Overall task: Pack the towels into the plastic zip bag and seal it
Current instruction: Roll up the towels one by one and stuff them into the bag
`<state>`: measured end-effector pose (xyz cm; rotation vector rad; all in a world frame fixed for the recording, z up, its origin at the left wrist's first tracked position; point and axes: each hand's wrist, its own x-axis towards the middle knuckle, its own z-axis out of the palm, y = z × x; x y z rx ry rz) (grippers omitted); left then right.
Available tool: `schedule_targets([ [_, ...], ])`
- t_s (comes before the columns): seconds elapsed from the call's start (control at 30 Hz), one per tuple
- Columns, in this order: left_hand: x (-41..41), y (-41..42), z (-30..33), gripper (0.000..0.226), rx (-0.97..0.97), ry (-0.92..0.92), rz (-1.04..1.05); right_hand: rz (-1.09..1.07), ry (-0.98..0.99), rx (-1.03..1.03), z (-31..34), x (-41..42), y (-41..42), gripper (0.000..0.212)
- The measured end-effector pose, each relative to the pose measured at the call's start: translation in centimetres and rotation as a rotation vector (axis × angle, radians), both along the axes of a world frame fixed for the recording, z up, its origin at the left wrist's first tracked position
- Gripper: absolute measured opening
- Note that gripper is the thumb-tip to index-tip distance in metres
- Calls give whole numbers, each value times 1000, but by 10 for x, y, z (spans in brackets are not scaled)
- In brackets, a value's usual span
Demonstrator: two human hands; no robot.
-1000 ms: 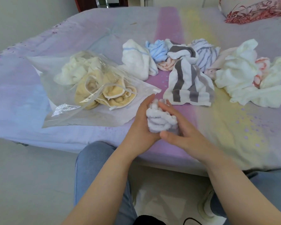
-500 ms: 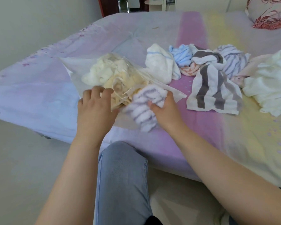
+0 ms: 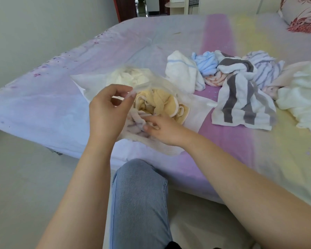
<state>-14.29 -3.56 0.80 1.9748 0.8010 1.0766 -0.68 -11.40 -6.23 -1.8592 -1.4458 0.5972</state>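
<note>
A clear plastic zip bag [image 3: 196,112] lies on the bed with a cream towel [image 3: 127,78] and a yellow towel [image 3: 158,105] inside. My left hand [image 3: 106,112] pinches the upper lip of the bag's mouth and lifts it. My right hand [image 3: 162,130] is inside the mouth, gripping a rolled white towel with faint purple stripes [image 3: 135,121]. Loose towels lie to the right: a white one [image 3: 181,71], a light blue one [image 3: 205,63], a grey-striped one [image 3: 241,99] and a purple-striped one [image 3: 264,69].
A heap of white and pink towels [image 3: 302,94] lies at the far right of the bed [image 3: 43,105]. A patterned pillow [image 3: 302,13] is at the back right. My knee in jeans [image 3: 138,194] is below the bed edge.
Both hands held the rolled striped towel in front of the bag. My left hand let go and took the bag's lip; my right hand pushed the towel into the mouth.
</note>
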Motion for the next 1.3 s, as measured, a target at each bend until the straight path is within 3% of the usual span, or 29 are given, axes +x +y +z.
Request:
schedule_targets([
  [0.13,-4,-6,-8,17,-140,-109,20,152,56,-64,1,-11,18,18],
  [0.2,-3,-9,-10,19,-228,-205,14,196,-53,-111,6,-16,43,29],
  [0.37,8,-10,-17,20,-368,-344,22,133,-26,-111,-1,-8,68,15],
  [0.43,13,-9,-24,21,-365,-333,30,89,16,-73,-11,-6,51,27],
  [0.53,23,-11,-34,22,-353,-309,14,-57,71,94,-20,-3,6,43],
  [0.63,33,-17,-41,20,-355,-303,13,-287,-19,426,-25,3,-49,28],
  [0.73,42,-23,-45,19,-376,-307,3,-709,-45,813,-29,43,-87,21],
  [0.77,45,-25,-46,19,-378,-302,2,-839,-123,789,-33,66,-94,23],
  [0.8,48,-27,-47,19,-379,-296,-1,-935,-235,630,-38,92,-99,30],
  [0.83,50,-29,-48,20,-380,-289,-7,-973,-315,359,-44,118,-105,46],
  [0.9,55,-33,-50,21,-387,-271,-34,-936,-288,-240,-57,158,-119,89],
  [0.97,59,-37,-50,24,-396,-259,-66,-852,-280,-558,-69,181,-128,101],
  [1.03,62,-41,-49,22,-400,-255,-77,-803,-357,-611,-70,192,-131,71],
  [1.13,65,-47,-47,18,-391,-261,-80,-738,-402,-474,-58,188,-129,33],
  [1.23,67,-51,-47,15,-396,-256,-113,-536,-213,-397,-37,152,-136,27],
  [1.3,68,-52,-49,14,-397,-244,-123,-322,-143,-481,-12,113,-145,32],
])
